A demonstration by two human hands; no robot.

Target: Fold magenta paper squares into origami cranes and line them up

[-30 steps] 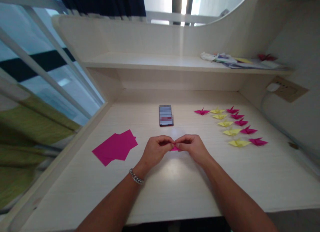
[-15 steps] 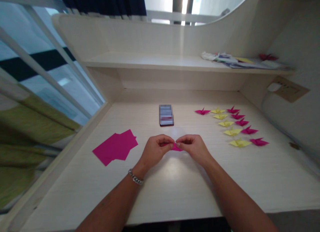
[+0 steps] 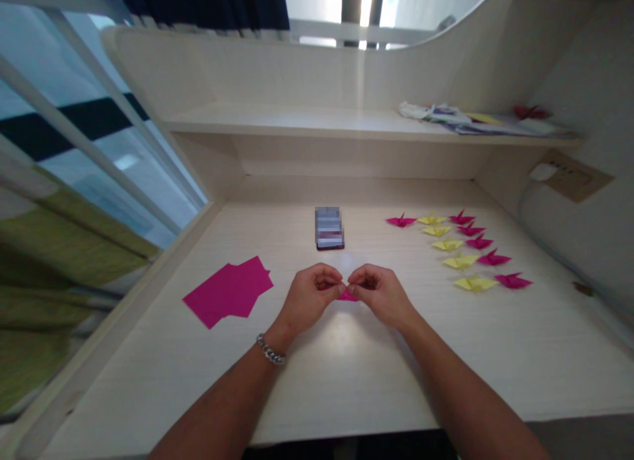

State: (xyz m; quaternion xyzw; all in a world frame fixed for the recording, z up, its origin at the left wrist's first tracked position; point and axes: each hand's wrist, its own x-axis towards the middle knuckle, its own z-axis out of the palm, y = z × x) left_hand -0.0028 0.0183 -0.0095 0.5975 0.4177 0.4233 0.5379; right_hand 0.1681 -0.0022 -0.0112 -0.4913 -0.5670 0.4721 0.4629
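Both of my hands meet at the middle of the pale wooden desk (image 3: 347, 374). My left hand (image 3: 310, 296), with a metal bracelet on its wrist, pinches one side of a small folded pink paper (image 3: 347, 295). My right hand (image 3: 379, 293) pinches the other side. Most of the paper is hidden by my fingers. A stack of flat pink paper sheets (image 3: 228, 291) lies to the left of my hands.
Several folded pink and yellow paper cranes (image 3: 460, 248) lie in rows at the right of the desk. A phone (image 3: 328, 229) lies beyond my hands. A shelf (image 3: 317, 123) above holds papers (image 3: 446, 116) at its right end. White rails (image 3: 74, 143) stand at the left.
My fingertips have drawn closer together over the pink paper, and less of it shows than half a second ago. My arms have barely moved.
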